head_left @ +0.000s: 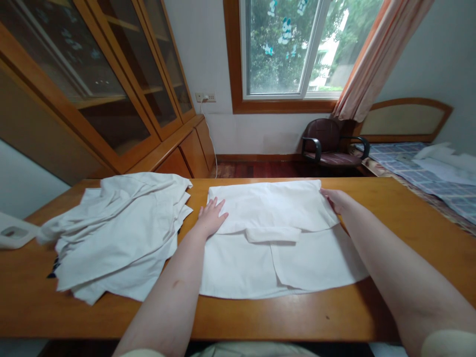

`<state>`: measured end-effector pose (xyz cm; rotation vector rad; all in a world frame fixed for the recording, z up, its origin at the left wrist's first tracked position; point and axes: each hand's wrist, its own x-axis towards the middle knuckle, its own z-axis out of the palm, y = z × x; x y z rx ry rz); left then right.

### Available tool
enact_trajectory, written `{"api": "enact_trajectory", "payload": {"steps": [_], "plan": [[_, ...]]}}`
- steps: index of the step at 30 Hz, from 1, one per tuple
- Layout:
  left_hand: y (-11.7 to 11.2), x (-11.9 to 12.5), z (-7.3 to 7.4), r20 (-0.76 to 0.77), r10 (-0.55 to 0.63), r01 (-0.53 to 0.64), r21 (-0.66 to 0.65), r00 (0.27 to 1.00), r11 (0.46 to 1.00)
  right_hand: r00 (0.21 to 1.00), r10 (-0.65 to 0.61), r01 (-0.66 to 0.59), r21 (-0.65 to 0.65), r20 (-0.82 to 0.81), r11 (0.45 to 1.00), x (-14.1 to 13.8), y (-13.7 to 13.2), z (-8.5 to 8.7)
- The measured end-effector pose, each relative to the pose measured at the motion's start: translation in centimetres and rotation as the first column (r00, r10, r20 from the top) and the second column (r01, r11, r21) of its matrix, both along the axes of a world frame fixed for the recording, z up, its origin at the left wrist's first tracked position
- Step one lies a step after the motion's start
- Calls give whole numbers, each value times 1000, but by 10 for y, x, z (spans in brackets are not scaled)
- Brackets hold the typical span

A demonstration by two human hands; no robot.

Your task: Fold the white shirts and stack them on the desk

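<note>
On the desk, your left hand spreads flat and your right hand curls, grip unclear, at opposite edges of a folded white cloth, seemingly light, limp and best held by its corners.

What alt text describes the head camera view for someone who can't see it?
A person's left hand rests on a partly folded white cloth on a wooden table, while the right hand touches the cloth's right edge. Loose white fabric lies piled at left.
</note>
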<state>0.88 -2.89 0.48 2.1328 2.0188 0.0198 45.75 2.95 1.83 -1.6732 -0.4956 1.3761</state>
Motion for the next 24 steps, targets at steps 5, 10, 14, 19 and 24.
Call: {"api": "enact_trajectory", "payload": {"steps": [5,10,14,19,24], "plan": [[0,-1,-2,21,3,-3,-2,1000,1000,995,-80,83,41,-56,996,-1,21,3],[0,-1,-1,35,9,-8,-8,999,1000,988,-124,135,130,-91,982,-4,26,-3],[0,0,0,30,14,-14,-14,999,1000,992,-78,94,184,-94,978,-10,21,-5],[0,-1,-1,34,7,-6,-5,999,1000,995,-48,39,105,85,994,-17,14,-7],[1,0,-1,15,13,-12,-12,1000,1000,968,-79,31,199,238,979,-14,12,-10]]}}
